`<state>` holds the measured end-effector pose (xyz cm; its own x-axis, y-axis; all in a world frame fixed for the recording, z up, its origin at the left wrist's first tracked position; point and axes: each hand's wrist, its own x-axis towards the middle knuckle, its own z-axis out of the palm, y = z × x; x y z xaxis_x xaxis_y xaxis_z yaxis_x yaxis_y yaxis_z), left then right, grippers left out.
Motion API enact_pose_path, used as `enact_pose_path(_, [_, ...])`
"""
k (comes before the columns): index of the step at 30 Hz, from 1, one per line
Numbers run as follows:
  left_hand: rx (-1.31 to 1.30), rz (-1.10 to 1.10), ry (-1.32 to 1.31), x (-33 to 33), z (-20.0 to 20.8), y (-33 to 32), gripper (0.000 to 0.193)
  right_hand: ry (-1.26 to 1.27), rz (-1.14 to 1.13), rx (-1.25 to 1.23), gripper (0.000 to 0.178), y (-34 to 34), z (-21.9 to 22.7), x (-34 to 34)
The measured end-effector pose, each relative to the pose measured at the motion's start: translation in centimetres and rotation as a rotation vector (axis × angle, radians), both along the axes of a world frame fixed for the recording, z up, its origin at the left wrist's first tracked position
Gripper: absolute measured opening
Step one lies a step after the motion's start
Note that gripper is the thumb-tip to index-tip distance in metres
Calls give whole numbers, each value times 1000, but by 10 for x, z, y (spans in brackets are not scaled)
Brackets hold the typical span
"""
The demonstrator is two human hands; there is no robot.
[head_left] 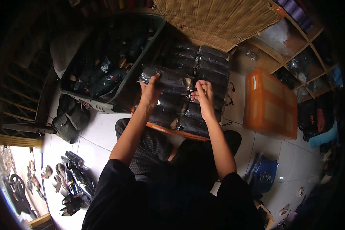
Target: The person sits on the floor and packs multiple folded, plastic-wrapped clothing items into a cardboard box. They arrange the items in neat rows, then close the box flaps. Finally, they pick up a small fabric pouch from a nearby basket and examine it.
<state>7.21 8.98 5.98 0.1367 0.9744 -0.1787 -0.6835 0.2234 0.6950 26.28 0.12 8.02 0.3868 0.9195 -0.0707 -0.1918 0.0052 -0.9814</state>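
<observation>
My left hand [150, 92] is closed round one end of a dark bundle in clear plastic wrap [171, 81], with the thumb on top. At the bundle's other end, the bent fingers of my right hand [204, 96] pinch at the shiny, gathered plastic. What the dark material inside is, I cannot make out. Directly beneath lie several similar wrapped bundles [212, 72], packed in two columns inside an orange-edged container [176, 132] in front of my knees. The held bundle hides part of them.
A large dark green bin [103, 105] of black items stands at left, with a dark bag [71, 119] beside it. Cardboard [218, 21] rises behind the container. An orange box [270, 103] is at right, below wooden shelving [291, 57]. Footwear [74, 176] lies on the tiles, lower left.
</observation>
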Motion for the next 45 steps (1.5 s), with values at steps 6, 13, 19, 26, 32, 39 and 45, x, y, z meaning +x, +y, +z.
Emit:
enact_pose_path(6, [-47,-95,309,38,-9,44,52,-622,-13,5,34,64,-57,38])
enact_pose_path(13, [287,-40,1254,21,-31,77,69,-864,-72,85,18,84,-78,47])
enact_pose_path(19, [743,30,1509,18,-31,105,46,-1314,-25,123,14,85,-54,47])
enact_pose_path(26, [630,-303,1706,33,-22,123,47,-1105,254,99,34,80,-50,49])
enact_pose_path(32, [725,-257,1901,18,-26,80,48,-1498,182,93,38,63,-51,46])
enact_pose_path(39, [1013,-247,1894,31,-46,49,63,-1555,174,-81,81,54,-76,23])
enact_pose_path(45, [1043,-188,1884,24,-53,54,67,-1545,240,-135,85,65,-79,19])
